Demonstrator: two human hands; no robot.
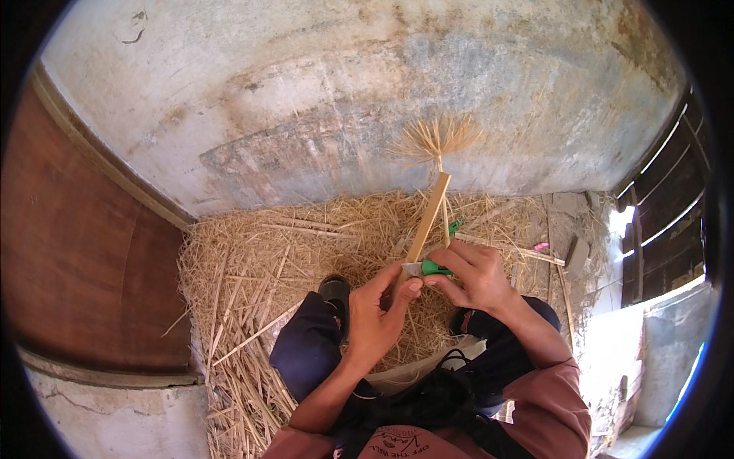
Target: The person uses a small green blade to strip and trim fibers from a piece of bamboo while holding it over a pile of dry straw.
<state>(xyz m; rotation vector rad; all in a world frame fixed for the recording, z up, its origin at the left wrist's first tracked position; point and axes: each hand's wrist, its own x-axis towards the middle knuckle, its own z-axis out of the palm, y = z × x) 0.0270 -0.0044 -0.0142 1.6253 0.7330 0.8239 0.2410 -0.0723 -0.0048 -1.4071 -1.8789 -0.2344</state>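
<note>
A flat, light-coloured bamboo strip (430, 216) slants up and away from my left hand (378, 315), whose thumb and fingers are closed around its lower end. My right hand (479, 280) grips the green handle of a small knife (434, 268). Its short pale blade lies across the strip, close to my left thumb. Beyond the strip's far end, a thin stick topped by a spread fan of fine split bamboo (440, 139) stands in front of the wall. Just past my right knuckles a small green piece (456, 227) shows; I cannot tell what it is.
Shavings and loose bamboo slivers (252, 260) cover the floor around my feet. A stained wall (321, 130) rises ahead, with a brown wooden panel (99, 252) at left. Dark slats (665, 206) stand at right, near a small block (576, 255) and a pink scrap (541, 246).
</note>
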